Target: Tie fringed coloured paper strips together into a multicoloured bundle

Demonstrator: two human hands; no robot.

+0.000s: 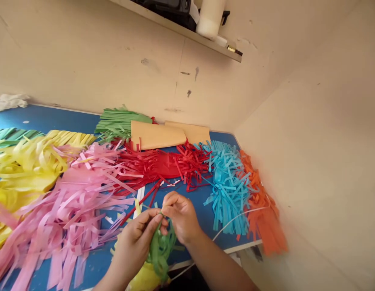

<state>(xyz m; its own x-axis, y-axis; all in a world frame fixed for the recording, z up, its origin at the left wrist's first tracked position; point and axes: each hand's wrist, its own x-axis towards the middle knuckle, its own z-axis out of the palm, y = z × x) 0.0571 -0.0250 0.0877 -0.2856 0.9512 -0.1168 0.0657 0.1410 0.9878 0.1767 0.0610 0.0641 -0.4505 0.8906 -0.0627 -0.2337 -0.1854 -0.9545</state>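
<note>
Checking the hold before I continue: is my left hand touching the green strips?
Touching: the head view shows the left hand pinching the green strips at their upper end, with no gap.

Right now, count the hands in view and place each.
2: left hand, lower middle, holding green strips; right hand, just right of it, at the strips' upper end.

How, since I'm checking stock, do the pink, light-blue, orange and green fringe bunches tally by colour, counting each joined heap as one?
Pink fringed paper-like heap: 1
Light-blue fringed paper-like heap: 1
Orange fringed paper-like heap: 1
Green, paper-like: 2 (fringed back heap, held strip bunch)
Total: 5
</note>
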